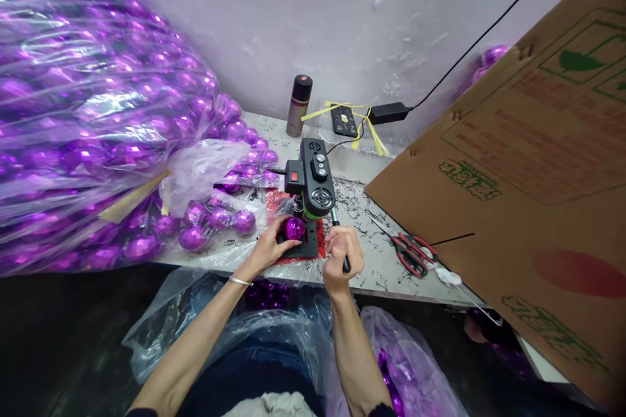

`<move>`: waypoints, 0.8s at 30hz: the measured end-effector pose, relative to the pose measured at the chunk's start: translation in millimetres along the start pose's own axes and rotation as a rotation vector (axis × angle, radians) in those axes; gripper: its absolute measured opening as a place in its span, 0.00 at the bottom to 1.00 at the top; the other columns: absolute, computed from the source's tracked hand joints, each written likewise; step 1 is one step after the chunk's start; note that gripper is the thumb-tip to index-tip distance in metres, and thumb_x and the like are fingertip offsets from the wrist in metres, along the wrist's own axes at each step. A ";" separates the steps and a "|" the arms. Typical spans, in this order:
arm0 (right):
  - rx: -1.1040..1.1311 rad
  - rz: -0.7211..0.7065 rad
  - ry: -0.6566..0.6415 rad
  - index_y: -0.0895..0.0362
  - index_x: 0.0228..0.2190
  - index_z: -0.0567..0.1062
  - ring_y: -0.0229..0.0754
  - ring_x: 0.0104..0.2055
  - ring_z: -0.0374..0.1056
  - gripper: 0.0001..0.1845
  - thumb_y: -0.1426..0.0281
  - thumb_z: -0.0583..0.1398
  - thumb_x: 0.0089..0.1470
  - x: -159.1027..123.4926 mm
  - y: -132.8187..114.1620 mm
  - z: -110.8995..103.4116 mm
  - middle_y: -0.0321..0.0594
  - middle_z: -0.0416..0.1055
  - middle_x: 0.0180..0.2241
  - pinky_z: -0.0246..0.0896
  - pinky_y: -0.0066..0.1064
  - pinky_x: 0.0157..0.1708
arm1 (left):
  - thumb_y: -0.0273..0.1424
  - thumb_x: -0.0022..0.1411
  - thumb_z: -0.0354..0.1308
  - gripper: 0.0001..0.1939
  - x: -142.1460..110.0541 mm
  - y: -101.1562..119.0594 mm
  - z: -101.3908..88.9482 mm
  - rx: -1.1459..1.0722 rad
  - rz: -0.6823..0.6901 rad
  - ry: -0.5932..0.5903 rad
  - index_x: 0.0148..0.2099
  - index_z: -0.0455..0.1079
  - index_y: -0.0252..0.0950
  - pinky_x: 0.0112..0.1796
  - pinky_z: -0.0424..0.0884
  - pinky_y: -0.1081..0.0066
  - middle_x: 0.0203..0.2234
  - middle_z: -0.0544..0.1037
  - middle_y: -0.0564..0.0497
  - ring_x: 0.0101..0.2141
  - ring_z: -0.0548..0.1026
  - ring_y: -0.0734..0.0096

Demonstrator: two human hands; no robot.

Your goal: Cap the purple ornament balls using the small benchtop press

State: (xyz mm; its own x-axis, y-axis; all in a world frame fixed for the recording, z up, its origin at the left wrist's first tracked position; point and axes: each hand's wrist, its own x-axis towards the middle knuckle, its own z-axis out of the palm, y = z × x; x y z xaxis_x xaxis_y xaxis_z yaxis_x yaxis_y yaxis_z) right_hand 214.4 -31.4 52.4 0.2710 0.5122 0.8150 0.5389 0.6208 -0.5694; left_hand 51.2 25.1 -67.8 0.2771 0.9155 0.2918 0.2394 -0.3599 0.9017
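Observation:
Between the thumb and fingers of my left hand [270,244] is a shiny purple ball [295,228], held at the base of a small black hand press [317,176]. The press has a red switch on its side and round vents on top. My right hand [343,257] is wrapped in a fist round the black-gripped lever [347,265] on the press's right side. Under the press lies a red sheet [321,238]. Where the ball meets the press is partly hidden by the press head.
A huge clear bag of purple balls [98,117] fills the left, with loose balls [220,218] beside it. A spray can [299,105], a phone-like black device [343,120] and a power adapter [390,113] stand behind. Red-handled scissors [411,254] lie by a cardboard box [528,195].

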 end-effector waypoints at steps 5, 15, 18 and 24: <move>0.006 -0.016 -0.007 0.53 0.24 0.67 0.37 0.27 0.66 0.19 0.74 0.53 0.70 0.7 0.2 -0.2 0.33 0.67 0.24 0.59 0.32 0.28 | 0.43 0.64 0.72 0.33 -4.6 4.1 -2.6 -0.027 -0.011 -0.004 0.65 0.66 0.39 0.56 0.80 0.51 0.55 0.81 0.40 0.54 0.83 0.50; 0.064 0.204 0.023 0.53 0.22 0.65 0.36 0.26 0.63 0.23 0.68 0.53 0.72 27.3 -25.8 2.7 0.32 0.62 0.22 0.56 0.33 0.28 | 0.45 0.62 0.73 0.34 0.6 8.4 1.9 -0.083 -0.049 -0.054 0.64 0.66 0.40 0.60 0.77 0.51 0.57 0.80 0.40 0.57 0.82 0.51; 0.078 0.227 0.021 0.53 0.22 0.64 0.35 0.26 0.62 0.24 0.66 0.54 0.72 34.2 -30.4 2.5 0.31 0.61 0.21 0.56 0.33 0.28 | 0.44 0.62 0.74 0.34 5.3 10.0 5.1 -0.041 -0.072 -0.027 0.64 0.66 0.40 0.60 0.76 0.50 0.58 0.81 0.40 0.57 0.81 0.49; 0.063 0.202 0.037 0.53 0.22 0.65 0.36 0.26 0.64 0.23 0.67 0.54 0.73 30.0 -30.4 3.3 0.32 0.63 0.22 0.57 0.33 0.27 | 0.44 0.63 0.73 0.34 6.4 12.0 8.1 0.012 -0.052 -0.009 0.65 0.66 0.40 0.57 0.78 0.50 0.57 0.81 0.40 0.56 0.82 0.49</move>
State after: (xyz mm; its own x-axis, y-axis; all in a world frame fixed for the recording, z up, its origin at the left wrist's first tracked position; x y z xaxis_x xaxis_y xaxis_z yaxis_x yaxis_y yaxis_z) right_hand 203.5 -33.0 93.8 0.3982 0.6087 0.6862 0.4197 0.5443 -0.7264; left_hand 63.4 25.2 -57.7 0.2728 0.9311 0.2420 0.2650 -0.3146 0.9115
